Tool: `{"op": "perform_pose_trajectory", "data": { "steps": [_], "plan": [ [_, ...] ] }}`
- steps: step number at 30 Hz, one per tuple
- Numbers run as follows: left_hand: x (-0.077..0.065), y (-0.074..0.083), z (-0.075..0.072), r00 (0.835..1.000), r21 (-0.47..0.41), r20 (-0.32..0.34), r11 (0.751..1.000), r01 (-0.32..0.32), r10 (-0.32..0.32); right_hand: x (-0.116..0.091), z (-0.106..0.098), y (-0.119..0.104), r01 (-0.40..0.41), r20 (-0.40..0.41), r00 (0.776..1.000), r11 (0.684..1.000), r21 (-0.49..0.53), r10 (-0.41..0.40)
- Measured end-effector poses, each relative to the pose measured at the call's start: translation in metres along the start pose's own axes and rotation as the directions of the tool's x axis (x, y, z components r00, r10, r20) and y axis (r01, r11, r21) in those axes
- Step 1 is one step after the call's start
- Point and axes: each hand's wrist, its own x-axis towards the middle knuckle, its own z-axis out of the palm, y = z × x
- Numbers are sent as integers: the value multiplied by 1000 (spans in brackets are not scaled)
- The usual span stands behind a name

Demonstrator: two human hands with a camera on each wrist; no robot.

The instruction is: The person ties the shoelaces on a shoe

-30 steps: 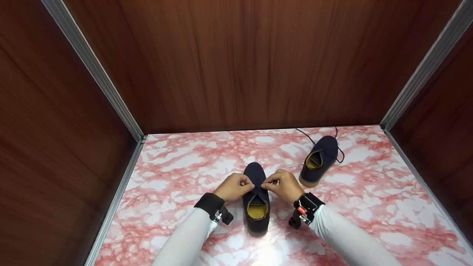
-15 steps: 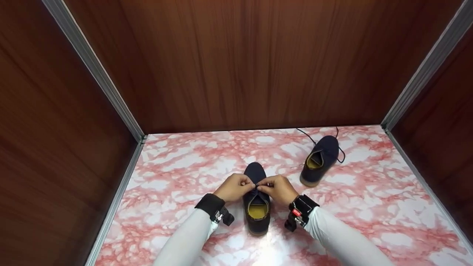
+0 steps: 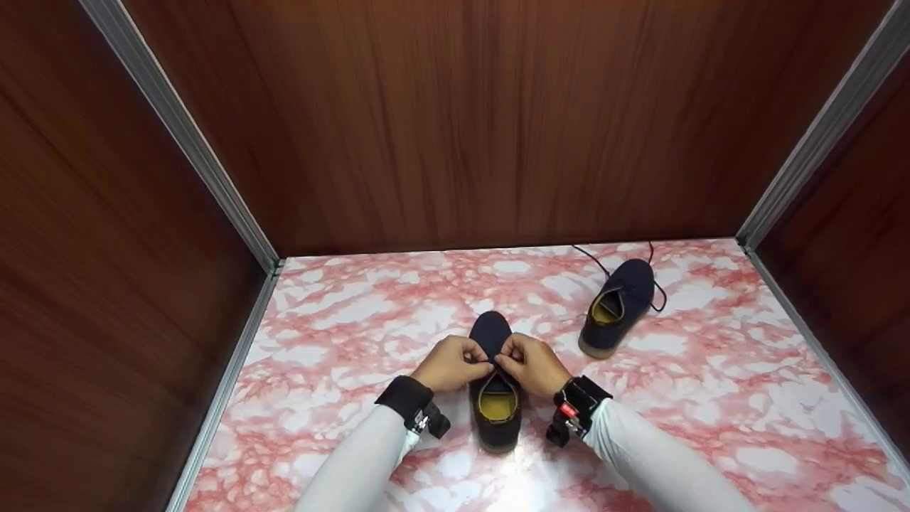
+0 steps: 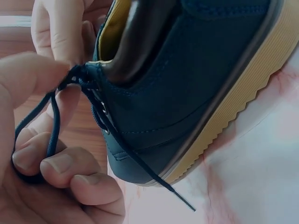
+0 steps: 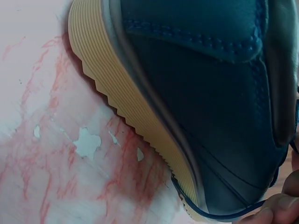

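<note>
A dark navy lace-up shoe (image 3: 490, 331) with a yellow lining stands upright on the surface, toe pointing away from me. My left hand (image 3: 449, 364) pinches its dark blue shoelace (image 4: 57, 119) above the eyelets; a loop of it hangs over the curled fingers in the left wrist view. From the other side, my right hand (image 3: 538, 367) pinches the lace at the same spot, its fingertips close to the left ones. One lace end dangles down the shoe's side. In the right wrist view, the lace runs past the tan ridged sole (image 5: 126, 102) to fingers at the corner.
A matching shoe (image 3: 635, 281) stands behind and to the right, its laces loose and spread out. The surface (image 3: 341, 334) has a red and white marbled pattern. Dark wood panels (image 3: 455, 128) rise at the back and both sides, with grey metal strips at the corners.
My right hand has moved left from the shoe's right side to meet the left hand over the lacing. The left hand has barely shifted, and both shoes stay in place.
</note>
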Motion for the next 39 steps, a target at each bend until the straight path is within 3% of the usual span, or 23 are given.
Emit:
{"op": "perform_pose_trajectory", "data": {
  "steps": [5, 13, 18, 22, 29, 39],
  "plan": [
    [1, -2, 3, 1000, 9, -29, 1000, -9, 10, 0, -3, 2, -13, 47, 999, 1000, 24, 12],
    [0, -2, 5, 1000, 0, -25, 1000, 0, 0, 0, -11, 8, -79, 188, 981, 981, 179, 44],
    [0, -1, 6, 1000, 0, -30, 1000, -7, 7, 0, -13, 9, -90, 214, 976, 976, 200, 46],
    [0, -1, 6, 1000, -6, -28, 1000, -11, 11, 0, -13, 9, -78, 196, 980, 981, 180, 42],
    [-2, -1, 5, 1000, -28, -3, 1000, -7, 7, 0, -9, 7, -1, 91, 996, 994, 110, -9],
    [-6, -2, 8, 999, -31, -23, 999, -38, 37, -1, -2, 4, 20, 11, 1000, 999, 49, -20]
  ]
}}
